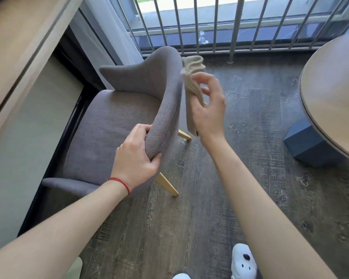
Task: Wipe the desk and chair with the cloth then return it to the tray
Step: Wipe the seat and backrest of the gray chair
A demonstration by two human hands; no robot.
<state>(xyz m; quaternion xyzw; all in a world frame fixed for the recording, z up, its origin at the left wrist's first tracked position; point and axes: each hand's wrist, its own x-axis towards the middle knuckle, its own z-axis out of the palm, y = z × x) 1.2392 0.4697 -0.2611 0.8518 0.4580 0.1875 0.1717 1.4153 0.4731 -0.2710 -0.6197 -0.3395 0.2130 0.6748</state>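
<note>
A grey upholstered chair with pale wooden legs stands left of centre, its seat facing the desk at the upper left. My left hand grips the top edge of the chair's backrest. My right hand holds a beige ribbed cloth against the outer side of the backrest, fingers loosely curled around it. The cloth hangs bunched and upright. No tray is in view.
A round wooden table on a blue base fills the right edge. Metal railing bars and a window run along the back, with a white curtain at left. Dark wood floor lies below, and my white slipper shows at the bottom.
</note>
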